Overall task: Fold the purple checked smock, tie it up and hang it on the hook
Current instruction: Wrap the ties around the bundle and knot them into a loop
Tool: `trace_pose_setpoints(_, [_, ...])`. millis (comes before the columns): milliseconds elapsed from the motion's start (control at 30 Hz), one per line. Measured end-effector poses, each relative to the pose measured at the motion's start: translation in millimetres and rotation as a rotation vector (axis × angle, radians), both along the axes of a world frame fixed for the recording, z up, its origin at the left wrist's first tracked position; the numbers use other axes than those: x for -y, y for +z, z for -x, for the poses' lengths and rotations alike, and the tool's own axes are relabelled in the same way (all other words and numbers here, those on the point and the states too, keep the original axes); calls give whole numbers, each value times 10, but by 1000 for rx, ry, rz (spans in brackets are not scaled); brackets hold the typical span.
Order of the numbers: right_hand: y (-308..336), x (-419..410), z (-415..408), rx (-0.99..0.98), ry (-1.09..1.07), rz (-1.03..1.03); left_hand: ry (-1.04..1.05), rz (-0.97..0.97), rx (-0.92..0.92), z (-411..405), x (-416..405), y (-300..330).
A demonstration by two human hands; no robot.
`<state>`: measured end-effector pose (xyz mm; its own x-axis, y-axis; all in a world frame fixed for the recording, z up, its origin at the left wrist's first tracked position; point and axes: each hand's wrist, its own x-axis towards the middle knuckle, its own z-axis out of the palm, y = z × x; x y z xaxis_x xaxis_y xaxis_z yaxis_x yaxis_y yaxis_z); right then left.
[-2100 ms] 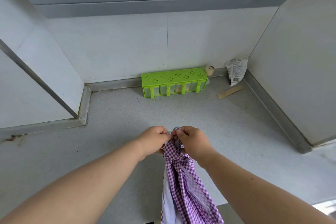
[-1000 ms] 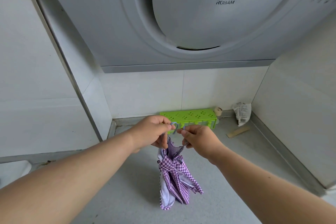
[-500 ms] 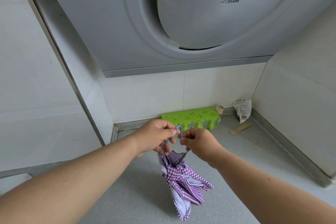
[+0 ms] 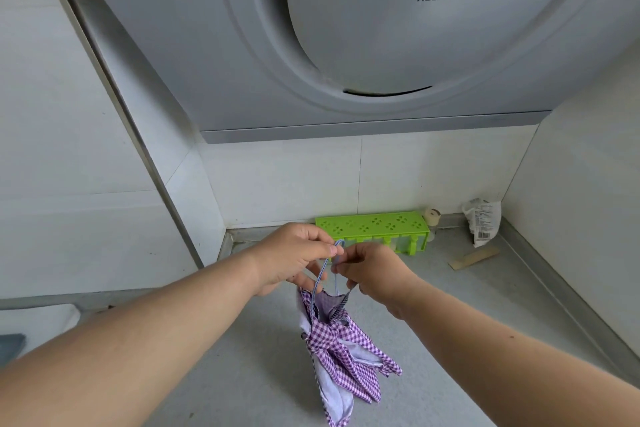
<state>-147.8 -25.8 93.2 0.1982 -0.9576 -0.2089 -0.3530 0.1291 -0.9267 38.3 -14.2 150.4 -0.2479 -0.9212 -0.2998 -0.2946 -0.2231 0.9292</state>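
The purple checked smock (image 4: 341, 354) hangs as a folded, knotted bundle above the grey counter, its white lining showing at the bottom. A thin blue-striped loop (image 4: 323, 270) rises from its top. My left hand (image 4: 294, 258) pinches the top of that loop, and my right hand (image 4: 372, 270) pinches it just beside, fingertips nearly touching. Both hands are held in front of the green rack. No hook is visible in this view.
A grey range hood (image 4: 381, 45) fills the upper view. A green plastic rack (image 4: 374, 230) stands against the tiled back wall, with a small jar (image 4: 432, 217), a crumpled packet (image 4: 483, 222) and a wooden stick (image 4: 474, 258) to its right. White walls close both sides.
Both hands have lifted the bundle off the counter by its loop, and my view has tilted up to take in the hood. The loop is now drawn out longer above the bundle.
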Motion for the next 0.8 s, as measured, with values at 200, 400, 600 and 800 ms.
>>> trace_pose_setpoints(200, [-13, 73, 145, 26, 84, 24, 52, -19, 3, 105, 22, -28])
trace_pose_setpoints(400, [-66, 47, 184, 41, 211, 30, 78, 11, 44, 161, 50, -67])
trace_pose_setpoints(600, [-99, 10, 107, 112, 197, 18, 55, 77, 96, 166, 44, -48])
trace_pose_setpoints(800, [-112, -41, 47, 140, 165, -24, 19, 171, 2, 97, 39, -37])
